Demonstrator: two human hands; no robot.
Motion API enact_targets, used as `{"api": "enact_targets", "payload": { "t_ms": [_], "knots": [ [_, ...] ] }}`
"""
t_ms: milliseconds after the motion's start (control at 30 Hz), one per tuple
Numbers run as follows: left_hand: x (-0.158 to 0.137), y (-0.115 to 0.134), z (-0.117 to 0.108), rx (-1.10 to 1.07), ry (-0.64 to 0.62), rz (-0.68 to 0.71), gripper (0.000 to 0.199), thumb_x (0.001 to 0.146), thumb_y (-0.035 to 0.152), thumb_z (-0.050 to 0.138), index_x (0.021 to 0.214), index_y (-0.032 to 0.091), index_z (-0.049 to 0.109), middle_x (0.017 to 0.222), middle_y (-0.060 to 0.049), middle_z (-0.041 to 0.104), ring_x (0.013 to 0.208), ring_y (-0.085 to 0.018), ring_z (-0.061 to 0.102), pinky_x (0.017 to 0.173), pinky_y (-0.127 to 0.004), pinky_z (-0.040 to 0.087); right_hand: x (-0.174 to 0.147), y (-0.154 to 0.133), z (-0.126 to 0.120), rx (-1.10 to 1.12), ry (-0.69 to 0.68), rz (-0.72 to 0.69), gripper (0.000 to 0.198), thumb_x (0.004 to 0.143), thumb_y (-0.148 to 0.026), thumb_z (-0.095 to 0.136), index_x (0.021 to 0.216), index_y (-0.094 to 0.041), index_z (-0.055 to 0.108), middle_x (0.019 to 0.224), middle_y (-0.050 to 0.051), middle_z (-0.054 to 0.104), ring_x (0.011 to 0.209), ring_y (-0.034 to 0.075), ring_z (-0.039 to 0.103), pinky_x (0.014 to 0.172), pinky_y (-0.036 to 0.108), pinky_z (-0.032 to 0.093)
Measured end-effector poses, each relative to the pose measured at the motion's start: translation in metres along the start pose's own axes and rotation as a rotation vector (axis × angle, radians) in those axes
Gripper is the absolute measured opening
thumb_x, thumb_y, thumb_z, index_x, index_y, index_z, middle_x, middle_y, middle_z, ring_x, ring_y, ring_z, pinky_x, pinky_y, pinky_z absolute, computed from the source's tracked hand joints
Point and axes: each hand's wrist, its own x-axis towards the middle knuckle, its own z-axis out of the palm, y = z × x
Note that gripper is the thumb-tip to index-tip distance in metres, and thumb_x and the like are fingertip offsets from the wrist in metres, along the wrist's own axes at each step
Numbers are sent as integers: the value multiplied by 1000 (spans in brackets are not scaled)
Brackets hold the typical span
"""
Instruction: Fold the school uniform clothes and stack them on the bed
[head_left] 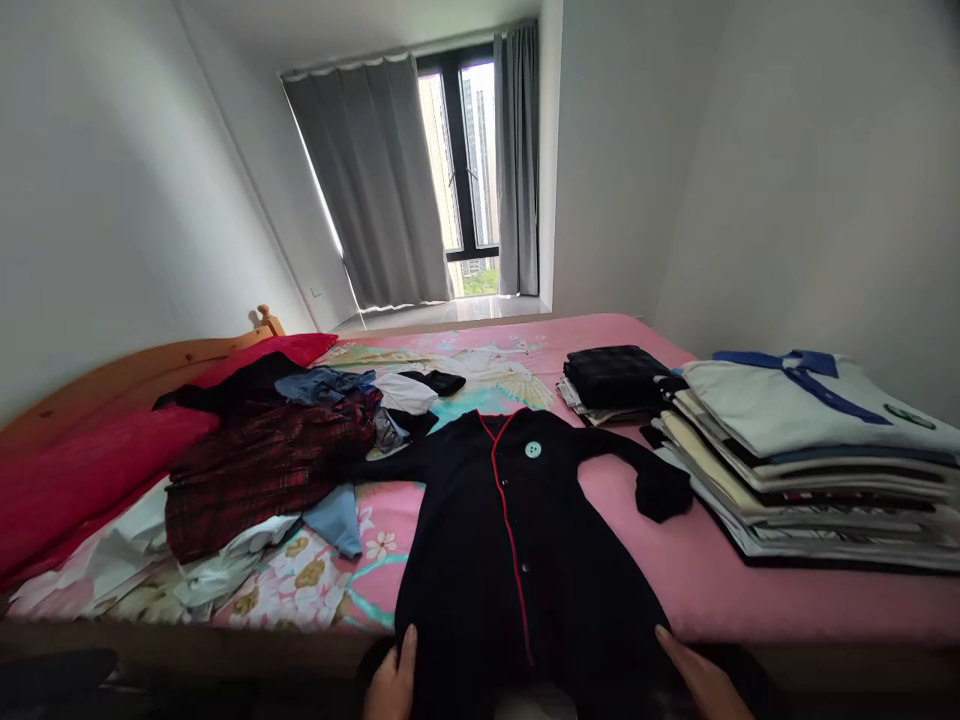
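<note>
A black cardigan (551,520) with red trim and a round pale badge lies face up on the bed, its hem hanging toward me past the front edge. My left hand (391,682) grips its lower left side, with the thumb on top and the other fingers mostly hidden. At the lower right side, my right hand (703,680) holds the cloth in the same way. One sleeve bends out over the pink sheet on the right. The other sleeve reaches left to the heap, where a dark red plaid garment (262,460) lies beside its cuff.
Tall folded clothes (825,480) are stacked on the right, topped by a white shirt with a blue collar (795,395). Behind them sits a smaller dark folded pile (615,378). Loose clothes and a red pillow (90,470) fill the left. Grey curtains (375,180) flank the window.
</note>
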Motion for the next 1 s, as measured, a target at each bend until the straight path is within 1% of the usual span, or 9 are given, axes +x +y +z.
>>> {"api": "enact_targets", "payload": {
  "t_ms": [100, 233, 400, 533, 600, 700, 767, 867, 1000],
  "knots": [
    [-5, 3, -8, -106, -219, -36, 52, 71, 62, 50, 76, 14, 69, 74, -8, 71, 89, -29, 66, 76, -34, 52, 0, 7, -3, -40, 4, -28, 72, 60, -65, 61, 110, -14, 56, 113, 16, 62, 70, 23, 67, 60, 34, 56],
    [-11, 6, -18, -173, -300, -172, 59, 61, 72, 55, 67, 14, 65, 55, -4, 63, 68, -26, 64, 62, -33, 52, 3, 17, -12, -56, -23, -19, 71, 66, -66, 57, 114, -13, 54, 113, 16, 61, 75, 23, 67, 60, 33, 57],
    [-19, 11, -19, -247, -443, -326, 63, 66, 77, 46, 72, 15, 59, 53, -2, 59, 49, -18, 59, 43, -26, 42, 0, 10, -8, -13, 5, 15, 80, 69, -70, 51, 123, -12, 50, 129, 18, 52, 75, 24, 67, 60, 36, 57],
    [-23, 20, -28, -363, -501, -239, 56, 60, 70, 61, 67, 15, 57, 53, -1, 57, 48, -15, 56, 39, -22, 38, -15, -19, -3, -54, -27, -59, 65, 67, -65, 57, 106, -13, 64, 104, 13, 67, 75, 26, 67, 62, 36, 56],
    [-25, 23, -42, -519, -549, -145, 49, 59, 62, 68, 70, 15, 58, 59, -1, 60, 54, -15, 56, 44, -23, 42, -25, -36, -9, -66, -60, -191, 52, 66, -60, 61, 91, -16, 69, 89, 8, 71, 83, 27, 65, 69, 33, 55],
    [-26, 12, -61, -745, -639, -30, 37, 67, 52, 68, 75, 16, 61, 68, -2, 62, 59, -15, 56, 53, -26, 46, -32, -46, -27, -35, -95, -306, 44, 68, -58, 60, 86, -19, 69, 85, 4, 71, 88, 25, 64, 79, 29, 51],
    [-25, -7, -63, -687, -709, -51, 37, 66, 51, 70, 68, 15, 60, 60, -1, 59, 51, -13, 52, 49, -24, 43, -30, -35, -39, -74, -124, -266, 43, 68, -59, 60, 81, -19, 68, 79, 3, 70, 81, 23, 64, 76, 29, 50],
    [-24, -39, -48, -489, -784, -165, 42, 56, 52, 76, 58, 15, 57, 47, 2, 48, 40, -9, 44, 39, -21, 35, -22, 0, -49, -280, -121, -256, 44, 63, -62, 60, 57, -19, 59, 56, 0, 59, 59, 19, 56, 58, 27, 46],
    [-22, -62, -22, -510, -767, -252, 41, 52, 51, 76, 63, 16, 58, 52, 2, 53, 44, -10, 48, 38, -21, 37, -20, 35, -50, -418, -114, -286, 49, 67, -66, 53, 50, -21, 45, 49, -3, 46, 51, 13, 44, 50, 25, 37]
  ]
}}
